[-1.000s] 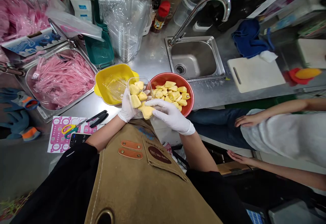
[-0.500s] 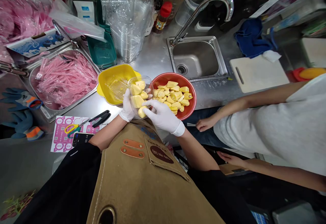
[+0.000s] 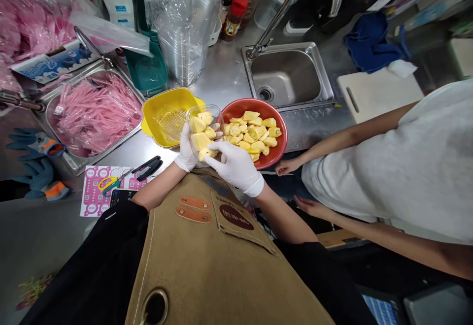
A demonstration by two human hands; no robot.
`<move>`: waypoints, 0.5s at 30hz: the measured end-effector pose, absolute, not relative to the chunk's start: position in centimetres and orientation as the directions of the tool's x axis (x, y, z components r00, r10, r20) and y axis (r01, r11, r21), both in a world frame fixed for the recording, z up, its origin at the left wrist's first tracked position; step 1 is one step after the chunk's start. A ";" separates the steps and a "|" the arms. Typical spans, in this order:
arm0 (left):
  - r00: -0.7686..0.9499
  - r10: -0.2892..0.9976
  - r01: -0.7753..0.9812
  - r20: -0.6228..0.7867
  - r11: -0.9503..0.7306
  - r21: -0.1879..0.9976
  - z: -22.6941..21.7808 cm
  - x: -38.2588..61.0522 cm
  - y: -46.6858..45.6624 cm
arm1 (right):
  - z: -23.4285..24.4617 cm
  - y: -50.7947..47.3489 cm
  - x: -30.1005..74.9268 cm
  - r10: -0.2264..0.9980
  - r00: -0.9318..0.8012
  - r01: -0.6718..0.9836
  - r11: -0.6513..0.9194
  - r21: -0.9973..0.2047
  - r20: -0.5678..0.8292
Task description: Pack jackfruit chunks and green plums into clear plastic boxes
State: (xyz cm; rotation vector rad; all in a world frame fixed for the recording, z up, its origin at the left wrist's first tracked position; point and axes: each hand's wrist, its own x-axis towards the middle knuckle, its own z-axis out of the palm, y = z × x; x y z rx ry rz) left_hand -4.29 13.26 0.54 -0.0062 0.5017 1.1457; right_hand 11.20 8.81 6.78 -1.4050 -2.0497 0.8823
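Note:
My left hand point(image 3: 185, 151), in a white glove, is wrapped round a clear plastic box point(image 3: 201, 128) that holds several yellow fruit pieces. My right hand point(image 3: 232, 163), also gloved, rests its fingers on a fruit piece point(image 3: 204, 154) at the box's near edge, pressing it in. Just right of the box stands a red bowl point(image 3: 278, 151) with several more yellow fruit pieces point(image 3: 251, 130). A yellow colander point(image 3: 168, 120) sits left of the box.
A steel sink point(image 3: 288, 74) with a tap lies behind the bowl. A steel tray of pink wrapped items point(image 3: 92, 113) is at the left, scissors point(image 3: 111, 183) and a phone near me. Another person in a white shirt point(image 3: 399, 167) leans in from the right.
My right hand has pushed a fruit piece into the box and drawn closer to me. The person on the right has leaned further in towards the counter.

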 end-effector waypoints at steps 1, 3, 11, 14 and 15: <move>0.321 0.868 -0.868 -0.379 0.429 0.248 0.6 -4.4 13.2 | 6.7 8.8 11.2 0.935 -0.350 0.618 0.279 -0.735 0.061; 0.333 0.868 -0.859 -0.368 0.441 0.261 0.6 -4.6 13.0 | 6.7 8.6 11.1 0.927 -0.365 0.625 0.313 -0.715 0.086; 0.339 0.878 -0.779 -0.337 0.463 0.422 1.6 -3.7 11.6 | 6.7 5.1 9.7 0.965 -0.190 0.733 0.262 -0.628 0.182; 0.370 0.816 -0.681 -0.444 0.563 0.467 2.7 -2.9 10.7 | 7.4 3.0 9.8 0.971 -0.096 0.734 0.217 -0.643 0.218; 0.418 0.779 -0.613 -0.467 0.621 0.488 3.1 -2.6 10.4 | 7.7 2.2 10.1 0.970 -0.060 0.714 0.205 -0.669 0.234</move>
